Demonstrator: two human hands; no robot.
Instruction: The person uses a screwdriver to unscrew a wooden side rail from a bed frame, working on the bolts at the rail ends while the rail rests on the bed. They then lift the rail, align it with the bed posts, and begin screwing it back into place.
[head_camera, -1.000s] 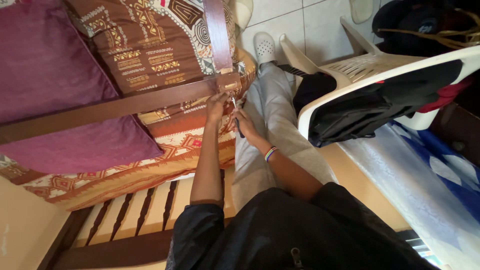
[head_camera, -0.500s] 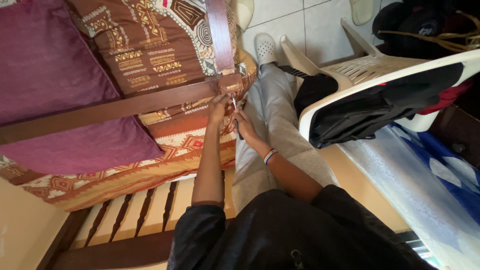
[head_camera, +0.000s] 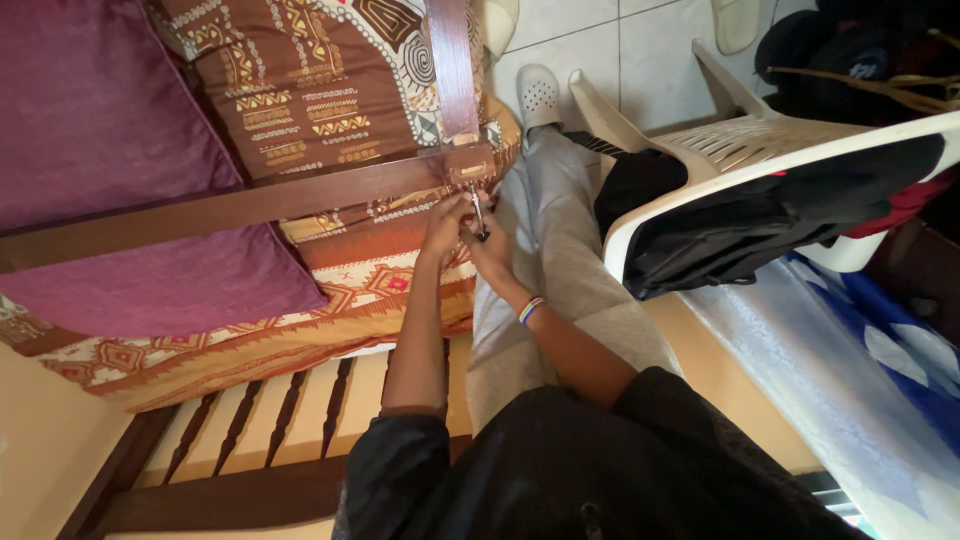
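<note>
Head view: both arms reach forward, nearly straight, to the corner where the wooden rail (head_camera: 250, 205) meets the post (head_camera: 452, 65). The left hand (head_camera: 445, 225) is curled, its fingers pinching the lower part of a thin metal tool (head_camera: 477, 210) that stands just under the joint. The right hand (head_camera: 490, 250), a striped band (head_camera: 530, 309) at its wrist, closes around the tool's base. A patterned cushion (head_camera: 300, 90) lies behind the rail.
</note>
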